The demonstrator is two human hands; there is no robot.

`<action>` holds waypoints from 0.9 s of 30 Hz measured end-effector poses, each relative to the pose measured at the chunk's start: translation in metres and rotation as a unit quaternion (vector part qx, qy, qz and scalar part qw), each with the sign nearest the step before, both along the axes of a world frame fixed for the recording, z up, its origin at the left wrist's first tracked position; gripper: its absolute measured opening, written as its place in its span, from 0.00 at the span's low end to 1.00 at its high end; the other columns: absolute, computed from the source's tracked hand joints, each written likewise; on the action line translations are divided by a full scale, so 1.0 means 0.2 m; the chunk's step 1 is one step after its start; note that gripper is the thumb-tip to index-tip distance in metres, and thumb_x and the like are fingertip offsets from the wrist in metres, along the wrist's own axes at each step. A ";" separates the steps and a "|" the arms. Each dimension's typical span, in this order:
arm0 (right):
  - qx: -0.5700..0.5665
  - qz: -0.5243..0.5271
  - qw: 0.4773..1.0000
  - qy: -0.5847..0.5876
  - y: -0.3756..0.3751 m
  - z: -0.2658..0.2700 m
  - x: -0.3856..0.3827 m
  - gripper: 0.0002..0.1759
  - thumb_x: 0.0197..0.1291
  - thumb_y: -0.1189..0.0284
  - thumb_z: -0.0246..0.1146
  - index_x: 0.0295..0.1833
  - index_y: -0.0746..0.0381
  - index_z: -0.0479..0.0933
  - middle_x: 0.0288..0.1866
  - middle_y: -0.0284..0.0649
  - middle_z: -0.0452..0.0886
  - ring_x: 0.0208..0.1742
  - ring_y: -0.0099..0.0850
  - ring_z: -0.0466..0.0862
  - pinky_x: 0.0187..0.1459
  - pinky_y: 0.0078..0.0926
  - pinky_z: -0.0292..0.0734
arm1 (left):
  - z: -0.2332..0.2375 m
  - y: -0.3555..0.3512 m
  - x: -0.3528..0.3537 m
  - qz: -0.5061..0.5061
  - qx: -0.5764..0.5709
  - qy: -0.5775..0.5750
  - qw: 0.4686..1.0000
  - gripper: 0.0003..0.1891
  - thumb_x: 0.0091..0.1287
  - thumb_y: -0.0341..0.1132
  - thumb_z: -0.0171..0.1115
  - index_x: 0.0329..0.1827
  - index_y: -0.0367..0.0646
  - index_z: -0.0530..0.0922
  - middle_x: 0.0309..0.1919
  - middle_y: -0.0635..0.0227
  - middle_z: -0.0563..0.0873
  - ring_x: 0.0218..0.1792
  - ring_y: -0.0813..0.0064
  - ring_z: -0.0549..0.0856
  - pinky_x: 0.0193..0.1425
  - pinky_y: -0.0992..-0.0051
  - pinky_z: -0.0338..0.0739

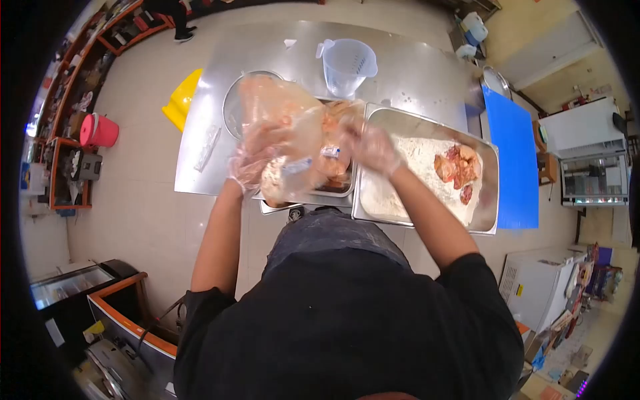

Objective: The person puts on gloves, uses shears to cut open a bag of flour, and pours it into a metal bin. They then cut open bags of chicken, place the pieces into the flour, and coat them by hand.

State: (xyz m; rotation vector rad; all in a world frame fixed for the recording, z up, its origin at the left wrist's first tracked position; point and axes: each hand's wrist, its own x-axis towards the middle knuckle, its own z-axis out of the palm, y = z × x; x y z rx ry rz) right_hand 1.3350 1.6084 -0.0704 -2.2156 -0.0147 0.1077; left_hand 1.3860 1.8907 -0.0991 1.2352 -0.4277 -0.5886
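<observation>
A clear plastic bag (pixel 283 100) with raw chicken pieces inside is lifted over a metal tray (pixel 345 191). My left hand (pixel 259 152), in a clear disposable glove, is closed on the side of the bag. My right hand (pixel 375 145), gloved the same way, is at the bag's right edge; its fingers are smeared by motion, so their grip cannot be made out. More chicken shows under and beside the bag. To the right, a deep steel pan (pixel 494 167) holds white flour (pixel 413 157) with several pieces of raw chicken (pixel 459 167) on it.
Behind the bag are a round metal sieve or bowl (pixel 231 110) and a clear measuring jug (pixel 348 67) on the steel table (pixel 413 53). A crumpled plastic wrapper (pixel 208 148) lies at left. A yellow container (pixel 181 100) and a blue panel (pixel 510 160) flank the table.
</observation>
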 end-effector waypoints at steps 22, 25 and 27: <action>-0.290 0.019 0.945 0.150 0.13 0.22 0.15 0.13 0.65 0.64 0.59 0.44 0.62 0.78 0.35 0.54 0.81 0.40 0.48 0.82 0.43 0.43 0.74 | -0.23 0.21 0.26 -0.047 0.279 -0.378 0.882 0.16 0.73 0.35 0.48 0.61 0.49 0.76 0.53 0.66 0.85 0.54 0.63 0.84 0.61 0.66 0.76; -0.242 -0.016 0.960 0.137 0.22 0.46 -0.06 0.10 0.65 0.66 0.60 0.43 0.63 0.77 0.32 0.51 0.78 0.37 0.45 0.80 0.41 0.38 0.73 | -0.26 0.10 0.35 -0.080 0.326 -0.371 0.866 0.15 0.71 0.35 0.49 0.58 0.50 0.77 0.50 0.66 0.87 0.49 0.64 0.86 0.56 0.66 0.78; -0.196 -0.067 0.971 0.122 0.22 0.58 -0.17 0.08 0.66 0.68 0.61 0.42 0.63 0.77 0.31 0.48 0.78 0.35 0.40 0.80 0.40 0.34 0.73 | -0.18 0.00 0.42 -0.100 0.341 -0.345 0.869 0.15 0.70 0.35 0.50 0.57 0.49 0.78 0.47 0.65 0.88 0.46 0.65 0.87 0.52 0.66 0.80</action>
